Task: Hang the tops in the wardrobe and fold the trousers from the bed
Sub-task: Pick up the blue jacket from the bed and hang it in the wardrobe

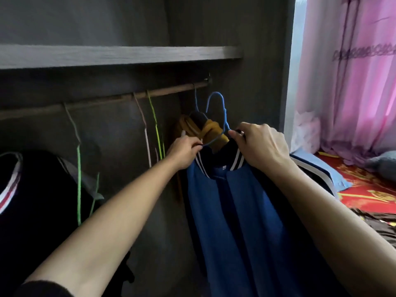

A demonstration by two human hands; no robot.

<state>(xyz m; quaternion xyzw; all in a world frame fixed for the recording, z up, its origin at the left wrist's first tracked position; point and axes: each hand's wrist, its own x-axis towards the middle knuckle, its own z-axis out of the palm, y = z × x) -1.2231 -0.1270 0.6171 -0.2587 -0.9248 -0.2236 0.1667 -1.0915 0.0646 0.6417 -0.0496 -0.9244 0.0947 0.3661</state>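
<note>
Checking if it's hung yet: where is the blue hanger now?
Right of centre in the head view, the blue hanger sits between the left hand and right hand, carrying the blue top; its hook is below the rail, not on it.

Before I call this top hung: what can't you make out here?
Head view:
- Blue hanger shoulders: inside the blue top, under the left hand and right hand.
- Bed: cut by the right edge; trousers not identifiable.
- Black garment: cropped at the left edge.

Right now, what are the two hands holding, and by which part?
The left hand pinches the blue top at one side of its collar; the right hand grips the other side.
</note>
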